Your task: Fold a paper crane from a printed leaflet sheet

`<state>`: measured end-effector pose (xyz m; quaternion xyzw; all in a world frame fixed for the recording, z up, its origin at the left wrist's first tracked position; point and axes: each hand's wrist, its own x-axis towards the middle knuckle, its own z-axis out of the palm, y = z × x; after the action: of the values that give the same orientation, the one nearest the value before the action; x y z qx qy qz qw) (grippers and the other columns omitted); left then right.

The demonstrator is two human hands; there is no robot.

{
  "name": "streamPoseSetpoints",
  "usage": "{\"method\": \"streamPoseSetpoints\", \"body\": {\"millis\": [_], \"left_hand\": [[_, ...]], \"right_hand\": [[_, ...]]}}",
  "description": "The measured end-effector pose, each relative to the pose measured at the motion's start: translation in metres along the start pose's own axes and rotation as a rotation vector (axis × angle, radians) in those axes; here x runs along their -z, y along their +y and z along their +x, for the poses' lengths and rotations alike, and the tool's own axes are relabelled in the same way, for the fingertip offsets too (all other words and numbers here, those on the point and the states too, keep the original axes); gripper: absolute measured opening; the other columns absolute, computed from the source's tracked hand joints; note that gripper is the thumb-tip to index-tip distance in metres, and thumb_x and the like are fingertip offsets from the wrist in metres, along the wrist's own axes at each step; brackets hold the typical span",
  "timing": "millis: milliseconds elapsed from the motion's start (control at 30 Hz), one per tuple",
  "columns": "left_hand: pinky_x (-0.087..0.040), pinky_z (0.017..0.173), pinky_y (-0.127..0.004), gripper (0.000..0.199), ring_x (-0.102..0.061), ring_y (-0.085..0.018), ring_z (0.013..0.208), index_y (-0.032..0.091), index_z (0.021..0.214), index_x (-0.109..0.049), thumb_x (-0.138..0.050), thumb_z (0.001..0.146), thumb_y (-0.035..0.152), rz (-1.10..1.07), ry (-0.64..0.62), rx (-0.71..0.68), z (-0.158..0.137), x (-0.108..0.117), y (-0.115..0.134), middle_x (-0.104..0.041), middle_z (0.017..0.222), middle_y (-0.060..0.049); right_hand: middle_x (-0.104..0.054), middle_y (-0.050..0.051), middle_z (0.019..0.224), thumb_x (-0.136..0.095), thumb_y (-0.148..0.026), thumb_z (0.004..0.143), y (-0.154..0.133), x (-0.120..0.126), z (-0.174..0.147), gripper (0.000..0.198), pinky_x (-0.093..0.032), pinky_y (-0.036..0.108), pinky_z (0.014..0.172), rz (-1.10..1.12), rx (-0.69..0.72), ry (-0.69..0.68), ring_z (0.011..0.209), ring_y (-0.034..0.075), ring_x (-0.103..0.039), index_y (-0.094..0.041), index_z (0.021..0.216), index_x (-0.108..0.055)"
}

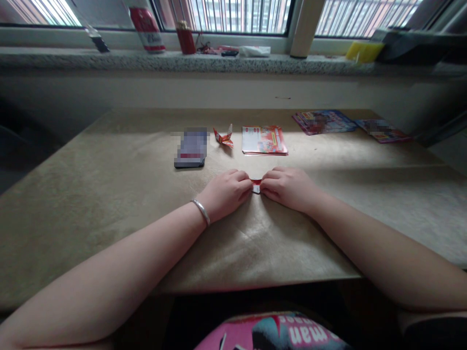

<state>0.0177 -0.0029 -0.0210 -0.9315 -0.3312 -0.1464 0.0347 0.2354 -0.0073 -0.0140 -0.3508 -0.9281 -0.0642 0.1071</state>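
Note:
A small folded piece of red and white paper (256, 186) lies on the table between my two hands. My left hand (229, 192), with a silver bangle on the wrist, has its fingers closed on the left side of the paper. On the opposite side, my right hand (288, 188) pinches the paper with bent fingers. Most of the paper is hidden under the fingertips. Just beyond the hands are a folded red and white paper crane (224, 137) and a stack of printed paper sheets (264, 140).
A phone (191, 148) lies left of the crane. Colourful booklets (324, 121) and another printed piece (383, 130) are at the back right of the table (109, 194). The stone windowsill (219, 63) holds a red can (147, 30), a red stick holder (186, 38) and a yellow object (364, 51).

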Motion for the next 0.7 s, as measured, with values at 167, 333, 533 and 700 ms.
{"method": "streamPoseSetpoints", "body": {"millis": [167,333,533,700], "left_hand": [[-0.047,0.073,-0.03,0.019,-0.058,-0.018,0.081,0.016,0.085,-0.068,-0.052,0.093,0.023,0.049,-0.017,0.008,0.002,0.001,0.001,-0.065,0.089,-0.006],[-0.047,0.072,-0.029,0.019,-0.058,-0.018,0.08,0.016,0.081,-0.069,-0.054,0.092,0.023,0.022,0.004,0.007,0.002,-0.001,-0.002,-0.065,0.085,-0.006],[-0.047,0.077,-0.029,0.017,-0.058,-0.017,0.081,0.015,0.081,-0.069,-0.055,0.089,0.02,-0.088,0.059,0.019,0.004,-0.004,-0.004,-0.065,0.085,-0.007],[-0.047,0.073,-0.026,0.021,-0.058,-0.014,0.077,0.015,0.077,-0.068,-0.056,0.09,0.025,-0.24,0.087,0.103,0.008,-0.008,-0.006,-0.062,0.085,-0.006]], "right_hand": [[-0.071,0.006,0.091,-0.051,-0.029,0.092,-0.004,0.0,0.002,0.021,-0.037,0.032,0.069,0.0,-0.024,0.012,0.087,0.021,-0.058,-0.02,0.089,-0.07],[-0.07,0.006,0.089,-0.051,-0.033,0.093,-0.008,-0.002,0.002,0.024,-0.036,0.032,0.065,0.018,-0.058,0.031,0.085,0.021,-0.058,-0.021,0.087,-0.071],[-0.07,0.002,0.093,-0.054,-0.03,0.089,-0.008,-0.009,0.006,0.02,-0.035,0.028,0.059,0.207,-0.285,0.035,0.073,0.015,-0.06,-0.024,0.089,-0.073],[-0.068,0.004,0.092,-0.05,-0.031,0.091,-0.004,-0.012,0.01,0.023,-0.037,0.028,0.062,0.271,-0.358,-0.008,0.077,0.016,-0.06,-0.022,0.091,-0.072]]}}
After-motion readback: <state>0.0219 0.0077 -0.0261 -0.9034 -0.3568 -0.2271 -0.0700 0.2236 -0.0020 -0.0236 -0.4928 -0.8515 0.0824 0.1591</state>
